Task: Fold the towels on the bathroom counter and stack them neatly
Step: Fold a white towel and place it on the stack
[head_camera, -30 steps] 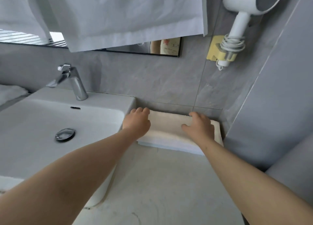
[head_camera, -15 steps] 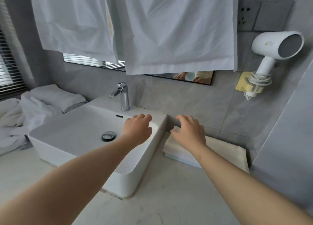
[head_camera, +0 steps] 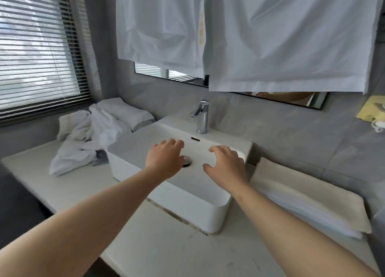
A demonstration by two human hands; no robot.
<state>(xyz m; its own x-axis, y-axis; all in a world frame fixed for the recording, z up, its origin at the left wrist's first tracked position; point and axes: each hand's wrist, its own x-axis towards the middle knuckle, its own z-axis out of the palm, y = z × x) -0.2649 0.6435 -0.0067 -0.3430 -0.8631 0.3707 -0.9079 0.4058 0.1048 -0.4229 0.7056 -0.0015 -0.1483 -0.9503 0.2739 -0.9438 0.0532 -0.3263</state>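
A folded cream towel (head_camera: pixel 308 195) lies flat on the counter (head_camera: pixel 166 245) to the right of the basin, against the wall. A heap of crumpled white towels (head_camera: pixel 89 139) sits on the counter left of the basin, with one folded white towel (head_camera: pixel 129 112) behind it. My left hand (head_camera: pixel 164 160) and my right hand (head_camera: pixel 227 166) both hover over the basin with fingers loosely spread, holding nothing. Neither hand touches a towel.
The white rectangular basin (head_camera: pixel 166 195) stands in the middle of the counter with a chrome tap (head_camera: pixel 201 116) at its back. White cloths (head_camera: pixel 270 37) hang over the mirror above. A window with blinds (head_camera: pixel 37 47) is at the left.
Both hands have left the folded cream towel and moved left to above the basin. The view has swung left, bringing the crumpled towels into sight.
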